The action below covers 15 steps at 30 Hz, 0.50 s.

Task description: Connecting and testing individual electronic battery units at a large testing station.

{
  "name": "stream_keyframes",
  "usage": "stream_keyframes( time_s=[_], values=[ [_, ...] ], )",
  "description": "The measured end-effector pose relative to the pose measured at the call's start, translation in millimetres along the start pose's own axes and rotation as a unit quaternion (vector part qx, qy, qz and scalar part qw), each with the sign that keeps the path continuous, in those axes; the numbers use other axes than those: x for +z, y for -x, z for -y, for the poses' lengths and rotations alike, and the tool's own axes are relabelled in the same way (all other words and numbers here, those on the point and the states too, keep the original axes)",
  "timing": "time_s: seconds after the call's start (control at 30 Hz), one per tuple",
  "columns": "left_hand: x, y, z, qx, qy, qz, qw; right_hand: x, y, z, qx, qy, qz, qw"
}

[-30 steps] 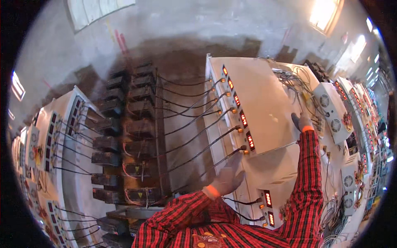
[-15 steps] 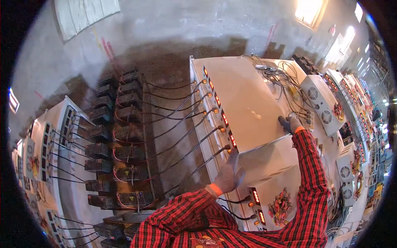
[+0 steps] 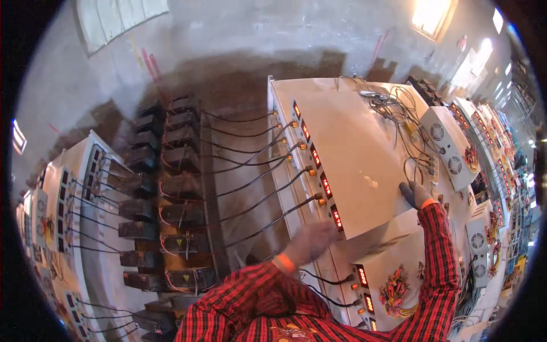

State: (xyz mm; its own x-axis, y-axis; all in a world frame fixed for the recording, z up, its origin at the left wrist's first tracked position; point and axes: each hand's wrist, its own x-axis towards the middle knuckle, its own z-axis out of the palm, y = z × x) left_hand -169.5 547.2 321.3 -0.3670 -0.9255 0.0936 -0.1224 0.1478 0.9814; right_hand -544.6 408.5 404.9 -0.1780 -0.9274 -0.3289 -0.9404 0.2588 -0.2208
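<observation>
A wide cream metal case (image 3: 347,154) with glowing red digital displays along its left edge lies on a long white bench. My right hand (image 3: 417,195), in a grey glove, grips the case's near right corner, its fingers bent round the edge. At the near left corner, beside the lowest lit display (image 3: 336,218), is my left hand (image 3: 312,239), also gloved. Motion smears its fingers, so its hold on the corner cannot be made out. Black cables (image 3: 268,219) run from orange-ringed connectors on the bench's left side.
Rows of black battery-like blocks (image 3: 137,210) stand to the left. Bundled loose cables (image 3: 393,108) lie beyond the case. A grey box with two fans (image 3: 445,149) sits at the right. Red clips (image 3: 395,288) are heaped on the nearer unit.
The cream case has shifted nearer to me and slightly right along the bench. My right hand has come nearer with its corner; my left hand stays by the near left corner.
</observation>
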Motion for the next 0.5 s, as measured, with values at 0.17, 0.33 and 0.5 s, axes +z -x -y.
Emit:
stream_keyframes(
  time_s=[0.17,0.33,0.5],
  values=[
    [-71.9,-79.3,63.9,0.015,0.126,-0.273,0.954,37.5,17.0,2.5,-0.017,0.073,-0.167,0.983],
    [-153.0,-184.6,173.2,0.08,0.187,-0.354,0.913,61.3,-8.1,33.7,0.064,0.063,-0.185,0.979],
    [-168.5,-242.4,163.9,0.07,-0.027,-0.316,0.946,85.2,-3.7,11.5,0.048,0.096,-0.305,0.946]
  ],
)
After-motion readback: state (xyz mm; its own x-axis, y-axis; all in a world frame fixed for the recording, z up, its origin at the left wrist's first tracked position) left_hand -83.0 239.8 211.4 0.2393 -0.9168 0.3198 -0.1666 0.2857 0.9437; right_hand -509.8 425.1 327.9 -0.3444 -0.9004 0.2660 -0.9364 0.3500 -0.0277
